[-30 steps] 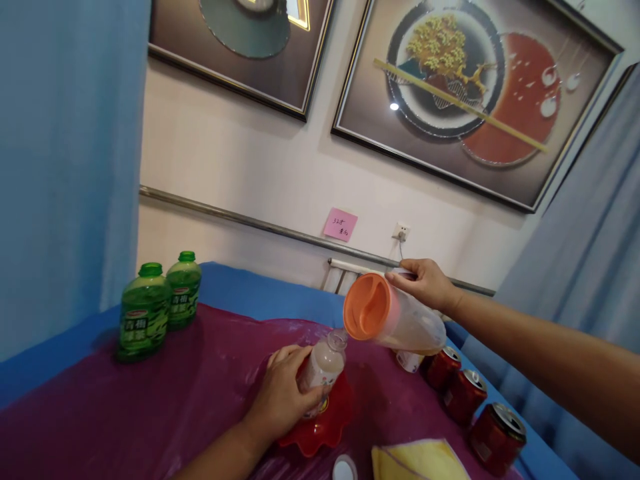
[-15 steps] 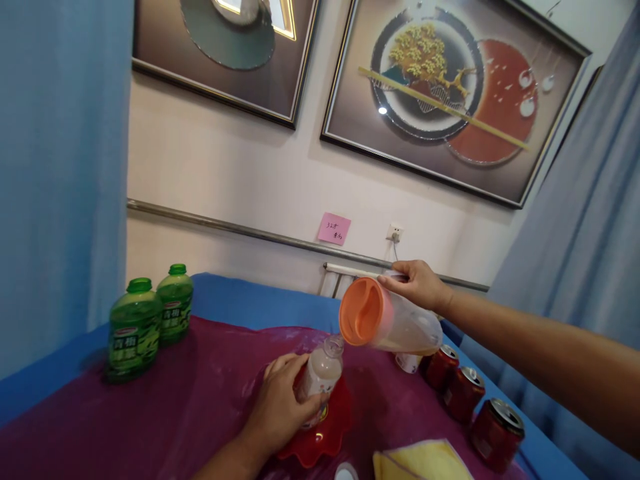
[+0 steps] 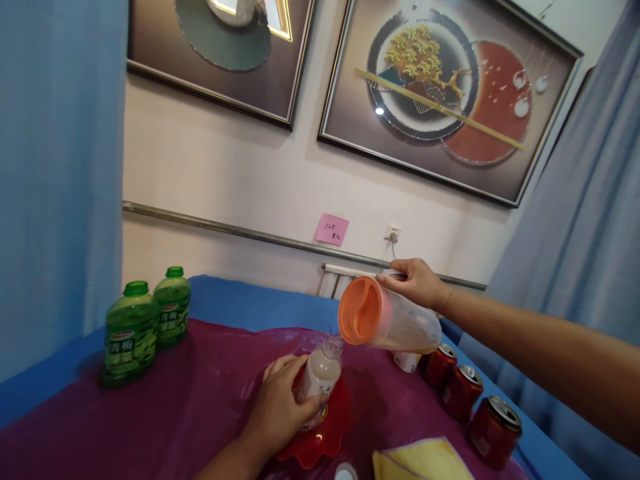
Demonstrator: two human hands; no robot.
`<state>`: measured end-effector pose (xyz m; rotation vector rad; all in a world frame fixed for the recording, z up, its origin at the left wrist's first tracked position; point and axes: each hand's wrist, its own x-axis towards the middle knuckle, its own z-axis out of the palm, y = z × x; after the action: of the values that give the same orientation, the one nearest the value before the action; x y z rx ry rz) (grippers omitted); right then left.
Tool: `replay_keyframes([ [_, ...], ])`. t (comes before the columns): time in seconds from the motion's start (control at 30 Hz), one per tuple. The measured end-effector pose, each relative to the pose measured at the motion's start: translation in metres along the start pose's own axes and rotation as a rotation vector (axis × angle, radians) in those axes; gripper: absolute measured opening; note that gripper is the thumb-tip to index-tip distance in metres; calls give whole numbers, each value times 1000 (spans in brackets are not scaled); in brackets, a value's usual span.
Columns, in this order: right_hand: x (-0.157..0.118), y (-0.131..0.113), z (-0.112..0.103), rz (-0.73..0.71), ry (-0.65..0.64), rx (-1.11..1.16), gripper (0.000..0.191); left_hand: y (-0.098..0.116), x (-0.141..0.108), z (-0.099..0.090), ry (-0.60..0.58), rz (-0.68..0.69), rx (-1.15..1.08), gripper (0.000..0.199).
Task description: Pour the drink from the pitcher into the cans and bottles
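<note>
My left hand (image 3: 281,398) is wrapped around a small clear plastic bottle (image 3: 323,373), uncapped and tilted slightly right, with cloudy liquid inside. Under the bottle lies a red scalloped plate (image 3: 320,450). My right hand (image 3: 415,283) grips the handle of a translucent pitcher (image 3: 407,327) with an orange lid (image 3: 364,311). The pitcher is tipped nearly on its side, its lid close above the bottle's mouth, with some pale liquid along its lower side. Whether liquid is running between them I cannot tell. A white cap (image 3: 345,472) lies near the plate at the bottom edge.
Two green bottles (image 3: 131,337) stand at the left. Three red cans (image 3: 495,430) line the right edge, with a white cup-like item (image 3: 406,361) partly behind the pitcher. A folded yellow cloth (image 3: 423,460) lies in front on the purple cover (image 3: 200,400). A metal rail (image 3: 240,233) crosses the wall.
The view has shifted very slightly. Both hands keep their hold, and the pitcher stays tipped over the bottle with almost no visible movement.
</note>
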<state>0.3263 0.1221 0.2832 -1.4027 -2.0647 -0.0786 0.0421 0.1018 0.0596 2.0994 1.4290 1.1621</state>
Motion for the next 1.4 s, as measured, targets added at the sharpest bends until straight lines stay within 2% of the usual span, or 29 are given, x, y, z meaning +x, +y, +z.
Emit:
replay_keyframes([
  [0.7, 1, -3, -2, -10, -8, 8, 55, -1, 0, 2, 26, 11, 5, 61],
  [1.4, 2, -4, -3, -7, -11, 11, 56, 3, 0, -1, -5, 0, -7, 64],
])
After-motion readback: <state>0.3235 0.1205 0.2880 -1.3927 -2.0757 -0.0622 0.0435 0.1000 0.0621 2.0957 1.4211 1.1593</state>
